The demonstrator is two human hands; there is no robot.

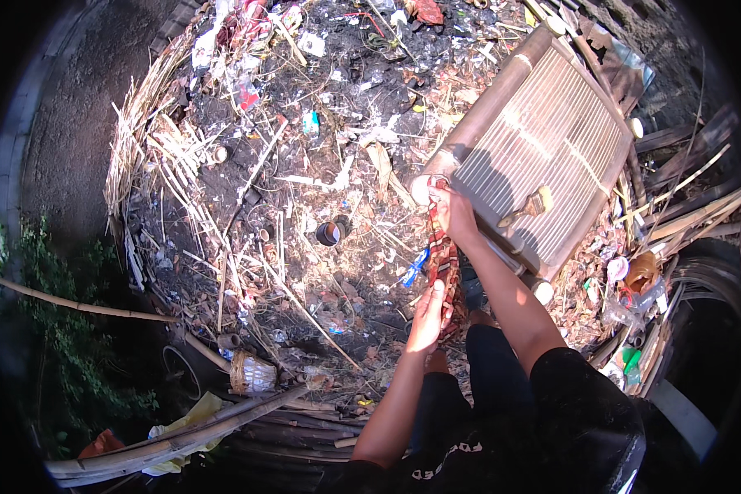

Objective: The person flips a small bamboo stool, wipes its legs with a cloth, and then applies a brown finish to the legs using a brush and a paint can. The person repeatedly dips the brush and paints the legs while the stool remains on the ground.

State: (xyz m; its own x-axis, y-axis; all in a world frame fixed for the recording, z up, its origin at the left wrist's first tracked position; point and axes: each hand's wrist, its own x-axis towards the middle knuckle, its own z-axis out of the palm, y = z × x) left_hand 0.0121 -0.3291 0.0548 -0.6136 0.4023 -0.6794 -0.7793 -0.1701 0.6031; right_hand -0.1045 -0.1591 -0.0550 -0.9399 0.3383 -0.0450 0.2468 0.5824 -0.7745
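A long strip of red, black and cream patterned cloth (442, 262) stretches between my two hands, hanging in bunched folds. Near the left corner of a slatted bamboo bench, my right hand (457, 216) grips the cloth's upper part. Lower down and closer to my body, my left hand (426, 319) lies against the cloth with its fingers closed on it. A flat paintbrush (528, 206) with pale bristles rests on the slats of the bamboo bench (580, 136), to the right of my right hand.
Litter and dry stalks cover the dark ground (354, 107). A small dark cup (329, 234) and a blue plastic piece (416, 268) lie left of the cloth. Bamboo poles (181, 440) run along the lower left, beside a woven basket-like piece (251, 373). More sticks (700, 218) lie at the right.
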